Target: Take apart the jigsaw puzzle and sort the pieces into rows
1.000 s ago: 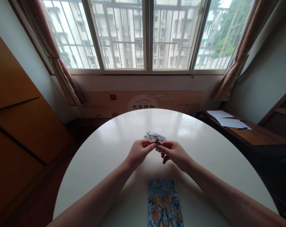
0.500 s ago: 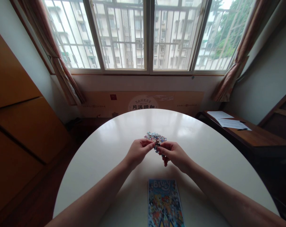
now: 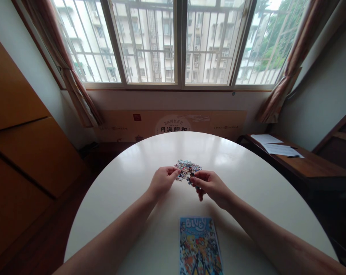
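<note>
A heap of small jigsaw puzzle pieces, multicoloured with much light blue, lies near the middle of the round white table. My left hand is at the heap's left edge, thumb and forefinger pinched together. Whatever is between those fingertips is too small to make out. My right hand grips a small cluster of puzzle pieces at the heap's near right side; its lower fingers curl beneath. Closer to me lies a Bluey picture sheet or box, flat and crowded with cartoon figures, with its lower end cut off by the frame.
The white table has a curved far edge. To the right stands a wooden desk with papers and pens on it. A printed cardboard panel is under the barred window, and orange-brown cabinets are at left.
My left hand has moved left, away from the right hand's fingertips, to the heap's left edge. More of the heap shows between the hands. My right hand has hardly moved.
</note>
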{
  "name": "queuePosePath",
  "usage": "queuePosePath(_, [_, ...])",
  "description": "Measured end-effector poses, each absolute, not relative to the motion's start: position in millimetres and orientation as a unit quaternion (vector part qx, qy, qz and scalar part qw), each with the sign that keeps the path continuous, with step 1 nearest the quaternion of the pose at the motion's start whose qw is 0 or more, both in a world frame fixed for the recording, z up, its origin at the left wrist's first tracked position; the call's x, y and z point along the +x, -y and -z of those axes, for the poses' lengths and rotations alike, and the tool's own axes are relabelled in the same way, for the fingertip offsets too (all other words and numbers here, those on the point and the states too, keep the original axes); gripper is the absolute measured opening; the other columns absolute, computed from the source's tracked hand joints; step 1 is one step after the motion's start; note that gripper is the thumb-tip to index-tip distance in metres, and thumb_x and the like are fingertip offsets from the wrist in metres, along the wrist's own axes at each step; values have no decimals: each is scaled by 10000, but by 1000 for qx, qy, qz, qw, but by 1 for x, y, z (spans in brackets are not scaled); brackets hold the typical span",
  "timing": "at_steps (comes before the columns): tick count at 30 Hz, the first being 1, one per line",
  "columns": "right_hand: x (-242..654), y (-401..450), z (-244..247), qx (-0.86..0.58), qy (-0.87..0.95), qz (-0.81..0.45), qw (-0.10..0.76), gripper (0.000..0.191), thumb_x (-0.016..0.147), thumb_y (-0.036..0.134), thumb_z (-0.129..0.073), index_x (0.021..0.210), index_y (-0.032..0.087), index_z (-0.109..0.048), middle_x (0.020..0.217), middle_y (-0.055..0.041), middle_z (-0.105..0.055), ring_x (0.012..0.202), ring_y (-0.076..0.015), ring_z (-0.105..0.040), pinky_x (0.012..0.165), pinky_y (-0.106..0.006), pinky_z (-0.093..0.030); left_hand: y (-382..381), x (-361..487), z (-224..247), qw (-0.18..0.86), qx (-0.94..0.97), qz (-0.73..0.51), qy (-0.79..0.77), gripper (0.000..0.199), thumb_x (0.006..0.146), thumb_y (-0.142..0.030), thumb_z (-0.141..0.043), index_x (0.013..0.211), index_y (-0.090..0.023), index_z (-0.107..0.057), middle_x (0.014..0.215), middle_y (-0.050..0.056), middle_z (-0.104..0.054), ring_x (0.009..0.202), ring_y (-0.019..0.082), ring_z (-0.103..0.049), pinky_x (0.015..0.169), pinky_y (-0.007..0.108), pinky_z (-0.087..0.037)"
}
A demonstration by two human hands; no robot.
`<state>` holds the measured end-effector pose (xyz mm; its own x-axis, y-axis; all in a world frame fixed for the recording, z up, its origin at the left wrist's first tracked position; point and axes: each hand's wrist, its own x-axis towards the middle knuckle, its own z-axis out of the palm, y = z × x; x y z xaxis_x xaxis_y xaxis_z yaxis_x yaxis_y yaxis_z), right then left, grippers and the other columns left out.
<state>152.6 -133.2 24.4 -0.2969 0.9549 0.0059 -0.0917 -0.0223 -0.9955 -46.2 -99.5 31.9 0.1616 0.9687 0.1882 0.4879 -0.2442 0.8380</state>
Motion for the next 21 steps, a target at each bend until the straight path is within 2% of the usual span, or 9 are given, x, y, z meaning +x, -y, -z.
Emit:
queuePosePath(4, [157, 129, -21, -414, 520, -597, 449, 420, 676, 521, -801, 756, 142, -638, 652, 8, -553, 522, -105, -528, 366, -215, -469, 89, -48, -25, 108, 750, -307, -576, 210, 858, -321, -618, 922, -206, -782, 1008, 88, -733, 976, 265, -635, 919, 378, -457])
queuePosePath(8, [159, 128, -21, -416, 515, -605, 444, 416, 678, 522, -799, 766, 147, -642, 656, 6, -560, 536, -108, -535, 376, -210, -456, 92, -43, -29, 31, 749, -307, -586, 238, 877, -311, -610, 1052, -228, -748, 1082, 86, -713, 1041, 281, -600, 965, 420, -431])
queuePosePath(11, [159, 129, -24, -421, 527, -601, 428, 423, 679, 531, -795, 757, 144, -644, 657, 3, -567, 531, -109, -537, 374, -215, -458, 101, -38, -37, 83, 753, -360, -545, 240, 898, -300, -566, 1016, -200, -749, 1042, 85, -725, 984, 258, -625, 930, 391, -459])
queuePosePath(14, [156, 131, -26, -424, 560, -585, 406, 414, 703, 536, -771, 753, 142, -651, 665, 1, -568, 530, -106, -537, 367, -207, -455, 110, -34, -46, 211, 754, -393, -481, 286, 903, -371, -556, 946, -176, -761, 943, 80, -747, 843, 225, -662, 807, 333, -504])
queuePosePath(17, [154, 135, -28, -425, 592, -564, 388, 392, 735, 530, -736, 758, 145, -663, 652, 4, -565, 519, -101, -524, 356, -197, -442, 116, -34, -56, 322, 743, -383, -444, 331, 871, -442, -595, 893, -159, -767, 865, 78, -757, 783, 218, -674, 715, 299, -506])
queuePosePath(21, [152, 140, -30, -424, 621, -543, 373, 355, 756, 498, -717, 751, 146, -667, 574, 23, -534, 482, -95, -506, 348, -184, -423, 118, -41, -66, 325, 760, -329, -457, 264, 791, -410, -681, 829, -168, -780, 765, 57, -747, 710, 200, -648, 654, 275, -474])
